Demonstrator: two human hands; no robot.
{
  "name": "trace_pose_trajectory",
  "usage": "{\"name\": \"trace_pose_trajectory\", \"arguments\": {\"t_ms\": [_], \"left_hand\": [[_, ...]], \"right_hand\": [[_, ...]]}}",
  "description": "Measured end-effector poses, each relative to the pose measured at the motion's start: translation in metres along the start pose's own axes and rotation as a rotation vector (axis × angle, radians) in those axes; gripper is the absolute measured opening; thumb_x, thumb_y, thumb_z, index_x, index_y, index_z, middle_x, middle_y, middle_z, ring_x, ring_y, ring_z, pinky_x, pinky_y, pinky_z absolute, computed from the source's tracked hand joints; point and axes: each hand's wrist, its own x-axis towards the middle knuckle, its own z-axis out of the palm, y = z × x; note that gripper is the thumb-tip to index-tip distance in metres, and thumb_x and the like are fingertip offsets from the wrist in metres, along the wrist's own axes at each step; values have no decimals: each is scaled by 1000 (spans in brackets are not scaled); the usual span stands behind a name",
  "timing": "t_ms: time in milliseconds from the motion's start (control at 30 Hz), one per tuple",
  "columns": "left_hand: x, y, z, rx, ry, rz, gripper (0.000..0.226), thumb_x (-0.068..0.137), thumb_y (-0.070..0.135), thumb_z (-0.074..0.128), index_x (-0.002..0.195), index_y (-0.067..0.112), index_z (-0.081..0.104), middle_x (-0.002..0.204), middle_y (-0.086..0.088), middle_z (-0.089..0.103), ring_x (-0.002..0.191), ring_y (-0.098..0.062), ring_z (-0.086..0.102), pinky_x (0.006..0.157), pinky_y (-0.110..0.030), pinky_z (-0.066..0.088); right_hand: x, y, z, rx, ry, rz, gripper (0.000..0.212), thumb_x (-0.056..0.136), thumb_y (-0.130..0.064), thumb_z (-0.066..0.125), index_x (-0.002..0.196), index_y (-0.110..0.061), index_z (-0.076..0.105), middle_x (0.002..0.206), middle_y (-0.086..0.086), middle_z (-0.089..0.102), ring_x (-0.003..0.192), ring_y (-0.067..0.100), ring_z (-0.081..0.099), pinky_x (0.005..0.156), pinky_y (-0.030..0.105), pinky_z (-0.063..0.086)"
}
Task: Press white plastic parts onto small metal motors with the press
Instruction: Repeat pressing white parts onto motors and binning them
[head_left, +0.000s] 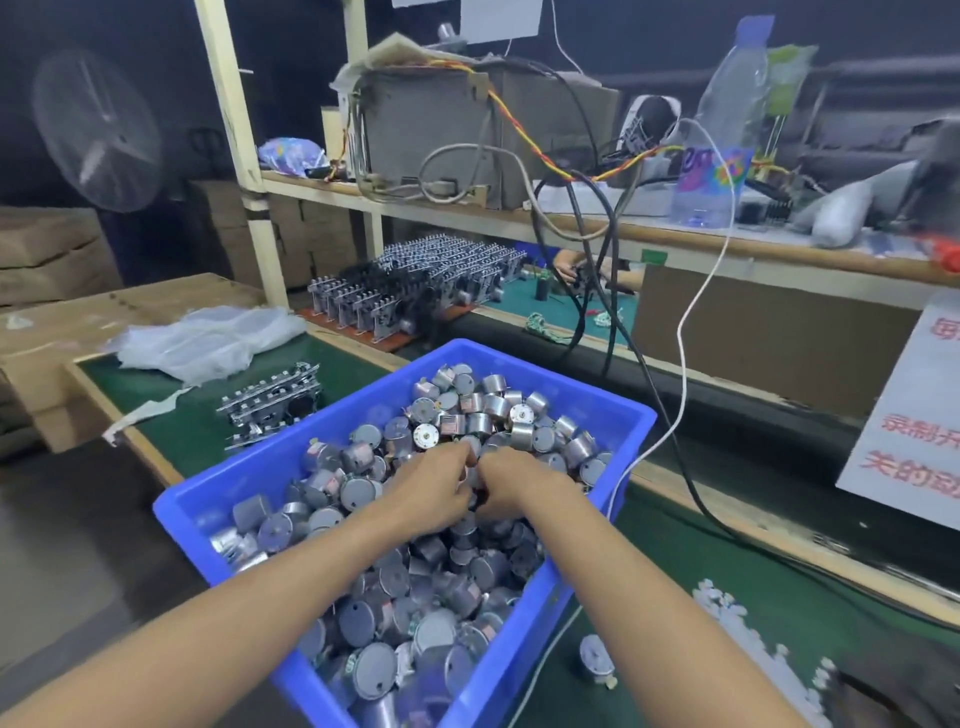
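Blue bin (550, 382), heaped with small metal motors (371, 670), on green worktop (171, 410). Left hand (431, 491) and right hand (514, 486) meet mid-heap, fingers curled among motors; grasp indeterminable. White plastic parts (722, 605) scattered right of bin.

Motors (498, 410) fill bin (208, 499) on table (171, 415), left hand (431, 491) and right hand (511, 486) inside, white parts (719, 605) to its right.

Left hand (431, 488) and right hand (514, 486): both bare. Forearms (260, 597) bare too, skin all the way down to the frame edge. Fingertips (466, 461) are motion-blurred, so nails and fine detail can't be read.
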Motion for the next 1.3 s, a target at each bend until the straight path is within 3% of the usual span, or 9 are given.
{"name": "trace_pose_trajectory", "arguments": {"t_ms": [100,267,367,567,767,900,1033,1200,1300], "left_hand": [[-2,3,2,-17,-49,41,16,75,10,50,84,20,42,88,-2,57,84,-26,56,70,-39,47],[-5,9,3,-44,-90,61,24,73,8,52,97,12,48,97,-7,60,87,-27,58,75,-43,48],[-5,14,-4,-162,-23,65,33,78,6,52,111,12,50,95,-6,62,84,-25,59,74,-35,47],[-10,42,-32,-497,57,-83,10,89,14,58,97,10,60,89,-2,64,81,-17,59,74,-31,44],[-27,120,-27,-755,-56,-9,5,89,10,59,93,8,59,85,-7,64,68,-13,58,61,-21,47],[-34,171,-6,-696,-67,68,10,87,9,58,96,6,61,83,-6,62,72,-18,57,71,-32,50],[-48,213,26,-649,-109,152,4,87,13,58,91,14,59,75,7,60,66,-6,54,56,-17,41],[-71,247,75,-675,-246,174,13,89,15,56,99,10,62,94,-3,66,88,-17,61,81,-31,51],[-91,243,105,-661,-301,221,19,95,22,47,101,11,61,93,0,65,84,-14,60,77,-22,47]], "right_hand": [[-1,-1,3,-30,-10,-35,39,84,-31,64,115,-8,57,118,15,56,108,32,56,86,37,47],[-8,-5,5,-19,14,-53,34,83,-13,62,115,-5,56,119,16,56,106,32,57,76,32,43],[-18,-4,-2,129,154,-62,32,82,-12,58,113,-6,54,114,16,57,102,33,58,70,32,43],[-63,8,-18,342,487,-188,21,79,-17,60,97,-11,51,94,3,55,85,22,53,70,37,46],[-137,46,0,562,748,-98,30,77,-14,66,106,-15,60,98,1,59,71,6,53,69,20,42],[-185,70,14,548,861,2,31,74,-7,68,105,-10,62,94,0,56,73,10,49,71,26,43],[-232,95,35,500,906,113,31,74,-7,70,104,-9,62,93,-2,56,72,7,49,68,21,41],[-279,114,78,538,887,271,27,77,-9,69,103,-12,62,95,-1,58,66,4,48,65,18,35],[-301,116,112,607,872,371,21,83,-15,68,103,-15,62,90,-9,55,76,-6,51,66,6,35]]}}
